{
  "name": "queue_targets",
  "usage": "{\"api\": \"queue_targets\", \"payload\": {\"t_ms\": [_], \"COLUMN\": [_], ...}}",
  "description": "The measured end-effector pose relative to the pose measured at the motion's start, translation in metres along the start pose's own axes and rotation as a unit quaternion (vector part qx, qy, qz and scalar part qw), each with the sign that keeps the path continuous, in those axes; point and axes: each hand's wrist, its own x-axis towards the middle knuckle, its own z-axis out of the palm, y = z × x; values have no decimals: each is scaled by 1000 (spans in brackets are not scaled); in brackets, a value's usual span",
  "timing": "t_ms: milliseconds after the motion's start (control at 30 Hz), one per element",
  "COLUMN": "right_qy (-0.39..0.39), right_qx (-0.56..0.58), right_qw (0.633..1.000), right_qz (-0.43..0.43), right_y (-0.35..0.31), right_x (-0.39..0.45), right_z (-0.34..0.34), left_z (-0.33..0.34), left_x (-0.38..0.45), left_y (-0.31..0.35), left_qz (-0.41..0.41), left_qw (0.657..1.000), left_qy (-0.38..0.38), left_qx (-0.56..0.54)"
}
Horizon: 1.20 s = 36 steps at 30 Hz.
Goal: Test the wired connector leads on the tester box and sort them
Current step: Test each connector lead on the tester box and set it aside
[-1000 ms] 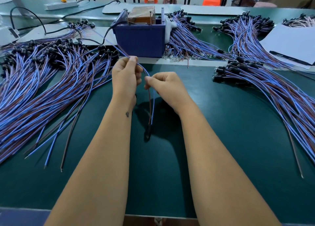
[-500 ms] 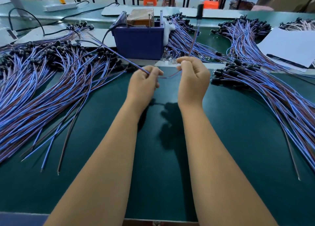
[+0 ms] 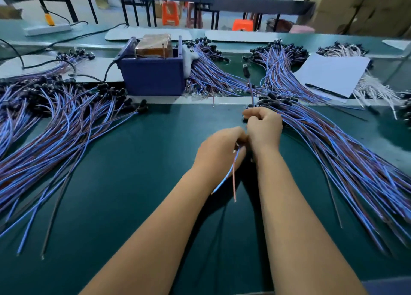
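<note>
Holding one lead (image 3: 234,172) between both fists, head view: right hand (image 3: 263,127) clamped on the upper wire, connector above its fingers; left hand (image 3: 219,152) pinched on bare ends hanging below. Likely sorting step; release onto right pile (image 3: 333,152) judged next, tester box (image 3: 153,72) well beyond the fingers.

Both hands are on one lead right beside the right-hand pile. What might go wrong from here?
1. The right hand grips the lead right at the edge of the right pile; its upright connector end could snag neighbours or drop in unsorted.
2. The bare wire tips hang loose below the left hand, so they may splay or bend before reaching the tester box.
3. The two piles look alike; a lead set down on the left pile could be mis-sorted.
</note>
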Motion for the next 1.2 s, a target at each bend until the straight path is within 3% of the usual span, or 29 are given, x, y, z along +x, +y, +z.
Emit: {"api": "queue_targets", "payload": {"t_ms": [133, 267, 333, 400, 533, 733, 900, 1033, 1200], "right_qy": [-1, 22, 29, 57, 61, -157, -281, -295, -297], "right_qx": [-86, -198, -281, -337, -278, -88, -26, -65, -53], "right_qw": [996, 979, 959, 939, 954, 972, 949, 947, 946], "right_qz": [-38, -46, -38, -44, -98, -154, -139, -112, -117], "right_y": [1, 5, 9, 7, -5, -29, -40, -35, -31], "right_x": [26, 45, 47, 42, 18, -36, -64, -57, -61], "right_z": [-46, -88, -94, -88, -41, 55, 101, 108, 105], "left_z": [28, 47, 50, 47, 29, -43, -98, -114, -113], "left_x": [7, 9, 11, 10, 10, 4, -2, -1, 1], "left_y": [30, 42, 41, 42, 30, -27, -78, -100, -101], "left_qz": [-26, 27, 34, -8, -127, -264, -342, -384, -395], "left_qw": [993, 989, 988, 991, 990, 949, 900, 878, 869], "left_qy": [-63, -145, -150, -126, 26, 165, 149, 115, 158], "left_qx": [-92, -16, 0, -41, 52, 58, 223, 262, 254]}}
